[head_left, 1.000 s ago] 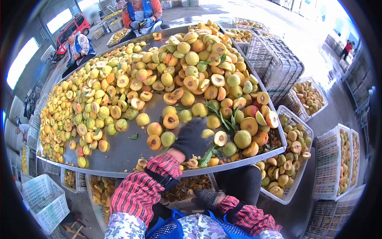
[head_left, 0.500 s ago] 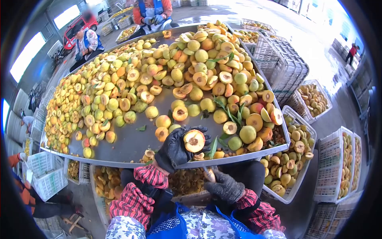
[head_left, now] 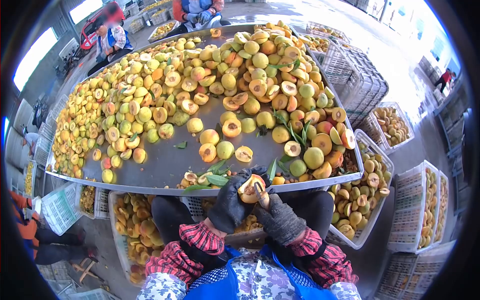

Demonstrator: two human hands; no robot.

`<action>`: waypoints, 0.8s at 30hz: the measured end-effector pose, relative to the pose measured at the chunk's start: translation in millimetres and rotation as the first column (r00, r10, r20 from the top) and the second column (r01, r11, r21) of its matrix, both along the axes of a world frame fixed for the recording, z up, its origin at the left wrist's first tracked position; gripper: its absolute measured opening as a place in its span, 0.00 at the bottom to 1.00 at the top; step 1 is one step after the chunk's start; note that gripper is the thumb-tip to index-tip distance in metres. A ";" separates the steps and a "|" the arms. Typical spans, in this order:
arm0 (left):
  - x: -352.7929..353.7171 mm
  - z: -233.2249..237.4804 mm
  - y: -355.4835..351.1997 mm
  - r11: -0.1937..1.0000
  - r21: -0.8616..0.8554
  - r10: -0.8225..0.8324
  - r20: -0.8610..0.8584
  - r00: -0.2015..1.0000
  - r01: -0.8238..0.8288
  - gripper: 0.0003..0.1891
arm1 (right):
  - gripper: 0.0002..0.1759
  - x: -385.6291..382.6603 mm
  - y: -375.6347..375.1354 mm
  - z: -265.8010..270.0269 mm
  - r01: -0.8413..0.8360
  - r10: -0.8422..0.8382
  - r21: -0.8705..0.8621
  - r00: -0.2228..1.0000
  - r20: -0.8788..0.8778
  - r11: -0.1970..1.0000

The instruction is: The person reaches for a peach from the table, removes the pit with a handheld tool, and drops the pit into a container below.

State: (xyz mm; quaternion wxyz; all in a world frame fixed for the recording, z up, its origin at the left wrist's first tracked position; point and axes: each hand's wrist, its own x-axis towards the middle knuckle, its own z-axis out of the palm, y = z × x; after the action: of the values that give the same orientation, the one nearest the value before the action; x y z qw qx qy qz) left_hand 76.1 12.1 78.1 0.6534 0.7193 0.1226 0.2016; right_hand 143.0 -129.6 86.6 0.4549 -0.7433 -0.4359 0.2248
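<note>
Raised since half a second ago: your right hand (head_left: 282, 220), in a dark grey knitted glove, now close against your left. Your left hand (head_left: 231, 202), black-gloved, has drawn slightly back toward you.

Left grip: closed round a yellow-orange peach half (head_left: 246, 189), cut face up, at the near edge of the grey metal counter (head_left: 170, 165).

Right grip: closed on a small pale-handled tool with a looped metal tip (head_left: 263, 199), tip over the half's hollow; whether it touches the flesh seems too small to tell.

On counter: yellow-green whole and halved fruit (head_left: 229, 81), heaped; long green leaves (head_left: 216, 179), near your left hand.

Right of your knees: one white plastic crate (head_left: 374, 209), filled with fruit.
</note>
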 end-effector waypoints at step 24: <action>-1.4 -29.0 -7.9 0.794 -0.558 0.321 0.051 0.946 -0.239 0.14 | 0.19 -13.1 33.5 -72.1 -0.130 0.150 -0.108 0.969 0.196 0.986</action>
State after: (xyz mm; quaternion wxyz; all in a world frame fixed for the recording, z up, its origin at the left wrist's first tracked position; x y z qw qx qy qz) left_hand 74.7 4.3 49.1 0.8007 0.4608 0.2328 0.3040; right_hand 129.9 -96.1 14.6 0.3552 -0.7504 -0.5205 0.1995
